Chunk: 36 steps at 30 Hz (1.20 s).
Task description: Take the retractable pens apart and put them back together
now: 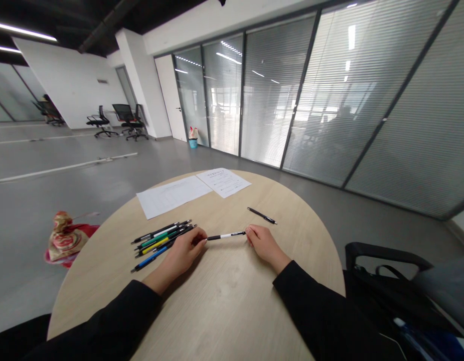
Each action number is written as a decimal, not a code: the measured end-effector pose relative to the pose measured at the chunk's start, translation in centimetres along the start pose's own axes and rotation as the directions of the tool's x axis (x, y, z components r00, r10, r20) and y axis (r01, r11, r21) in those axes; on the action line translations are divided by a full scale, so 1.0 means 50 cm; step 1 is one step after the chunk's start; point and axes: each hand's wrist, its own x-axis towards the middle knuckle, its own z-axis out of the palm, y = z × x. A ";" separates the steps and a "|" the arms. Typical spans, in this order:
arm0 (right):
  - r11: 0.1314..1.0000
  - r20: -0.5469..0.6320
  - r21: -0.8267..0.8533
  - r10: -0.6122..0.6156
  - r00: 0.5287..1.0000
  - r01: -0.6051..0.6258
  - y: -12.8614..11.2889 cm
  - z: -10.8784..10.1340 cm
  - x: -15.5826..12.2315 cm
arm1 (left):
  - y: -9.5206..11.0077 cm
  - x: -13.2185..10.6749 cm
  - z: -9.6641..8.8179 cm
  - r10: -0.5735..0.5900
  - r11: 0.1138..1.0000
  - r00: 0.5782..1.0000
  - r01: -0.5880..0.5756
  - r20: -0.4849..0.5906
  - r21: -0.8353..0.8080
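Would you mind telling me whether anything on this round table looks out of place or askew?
The lone black pen lies apart from the bunched pens, so it looks a little stray. The two paper sheets also sit at an angle to each other, overlapping rather than squared up.

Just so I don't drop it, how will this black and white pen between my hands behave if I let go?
The slim black and white pen looks stiff and light, so it should stay straight and take little force to move. Its round barrel will probably roll on the smooth, pale table top if nudged, though a clip, if it has one, could stop it.
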 end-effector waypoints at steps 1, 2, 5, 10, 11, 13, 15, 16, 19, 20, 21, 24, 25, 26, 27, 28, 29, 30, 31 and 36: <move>1.000 -0.004 0.004 0.000 1.000 0.000 0.000 0.000 0.000 | 0.000 0.000 0.000 -0.001 1.000 1.000 0.001 0.003 -0.002; 1.000 -0.010 0.009 -0.001 1.000 0.001 0.000 0.000 0.001 | 0.001 0.001 -0.001 -0.001 1.000 1.000 0.001 0.008 -0.003; 0.998 -0.032 0.057 0.000 0.999 0.002 0.001 0.002 0.002 | 0.002 0.000 -0.002 -0.001 1.000 1.000 0.001 0.011 0.003; 0.960 -0.053 0.273 0.083 0.995 -0.066 0.020 0.014 0.007 | -0.001 -0.001 0.000 -0.001 1.000 1.000 0.001 -0.001 0.011; 0.949 -0.059 0.303 0.105 0.993 -0.082 0.025 0.018 0.008 | -0.001 -0.001 0.000 -0.002 1.000 1.000 0.002 -0.001 0.013; 0.937 -0.077 0.334 0.133 0.988 -0.100 0.034 0.024 0.011 | -0.001 0.000 0.000 -0.004 1.000 1.000 0.004 0.001 0.017; 0.930 -0.088 0.350 0.148 0.985 -0.109 0.039 0.027 0.013 | -0.001 0.000 0.000 -0.003 1.000 1.000 0.003 0.000 0.022; 0.927 -0.088 0.357 0.154 0.984 -0.113 0.040 0.028 0.014 | -0.001 0.001 0.000 -0.003 1.000 1.000 0.003 -0.001 0.022; 0.925 -0.084 0.360 0.160 0.984 -0.120 0.041 0.027 0.013 | -0.004 0.002 0.000 0.002 1.000 1.000 -0.002 -0.001 0.017; 0.927 -0.083 0.355 0.161 0.983 -0.121 0.040 0.026 0.013 | -0.005 0.002 0.001 0.005 1.000 1.000 -0.005 0.001 0.014; 0.928 -0.082 0.351 0.163 0.983 -0.124 0.039 0.025 0.013 | -0.006 0.002 0.002 0.008 1.000 1.000 -0.008 0.002 0.012; 0.929 -0.072 0.345 0.170 0.983 -0.135 0.038 0.022 0.011 | -0.008 0.002 0.003 0.012 1.000 1.000 -0.012 0.003 0.011; 0.930 -0.071 0.340 0.171 0.983 -0.137 0.038 0.022 0.011 | -0.009 0.002 0.004 0.012 1.000 1.000 -0.012 0.002 0.012; 0.933 -0.075 0.332 0.169 0.983 -0.136 0.038 0.022 0.011 | -0.009 0.001 0.004 0.012 1.000 1.000 -0.012 0.002 0.013; 0.938 -0.078 0.321 0.166 0.983 -0.133 0.038 0.022 0.010 | -0.009 0.001 0.004 0.013 1.000 1.000 -0.013 0.002 0.013; 0.942 -0.080 0.309 0.162 0.983 -0.130 0.038 0.022 0.010 | -0.008 0.001 0.003 0.014 1.000 1.000 -0.014 0.001 0.011; 0.946 -0.079 0.299 0.159 0.984 -0.129 0.038 0.022 0.010 | -0.008 0.001 0.003 0.014 1.000 1.000 -0.014 -0.001 0.009; 0.948 -0.076 0.291 0.157 0.985 -0.128 0.038 0.022 0.010 | -0.008 0.001 0.002 0.014 1.000 1.000 -0.014 -0.005 0.008; 0.950 -0.071 0.286 0.155 0.985 -0.129 0.038 0.022 0.009 | -0.007 0.001 0.002 0.013 1.000 1.000 -0.013 -0.009 0.007; 0.956 -0.049 0.266 0.145 0.988 -0.127 0.033 0.019 0.007 | -0.009 0.001 0.002 0.010 1.000 1.000 -0.010 -0.021 0.008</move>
